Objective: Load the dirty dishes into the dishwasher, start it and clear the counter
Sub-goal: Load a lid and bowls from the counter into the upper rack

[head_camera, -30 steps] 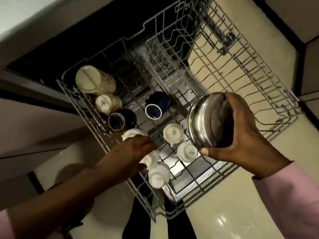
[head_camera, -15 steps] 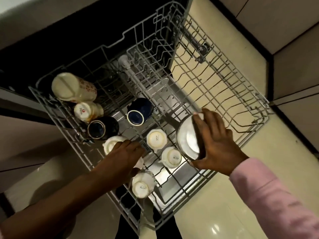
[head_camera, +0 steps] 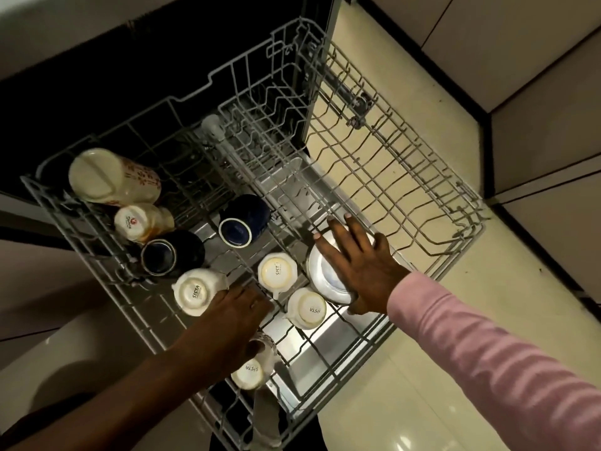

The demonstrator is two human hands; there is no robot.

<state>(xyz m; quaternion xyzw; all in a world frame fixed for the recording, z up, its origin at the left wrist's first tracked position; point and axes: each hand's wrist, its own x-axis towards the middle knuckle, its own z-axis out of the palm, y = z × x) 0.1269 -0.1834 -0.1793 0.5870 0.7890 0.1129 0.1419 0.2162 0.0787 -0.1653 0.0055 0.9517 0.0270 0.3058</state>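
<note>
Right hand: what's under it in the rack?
The right hand lies spread, fingers straight, on an upturned steel bowl standing in the upper rack. The bowl's left rim shows beside the white cups; its right side, and anything inside it, is covered.

A home kitchen.
We see a pulled-out dishwasher rack [head_camera: 422, 203] holding cups [head_camera: 277, 272], cabinet fronts [head_camera: 536, 131], tiled floor [head_camera: 487, 288].

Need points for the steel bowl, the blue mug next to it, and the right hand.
steel bowl [head_camera: 325, 271]: head view, on its upturned base left of the hand.
blue mug [head_camera: 234, 230]: head view, on its base ring.
right hand [head_camera: 361, 268]: head view, on the back of the hand, fingers spread over the bowl.
</note>
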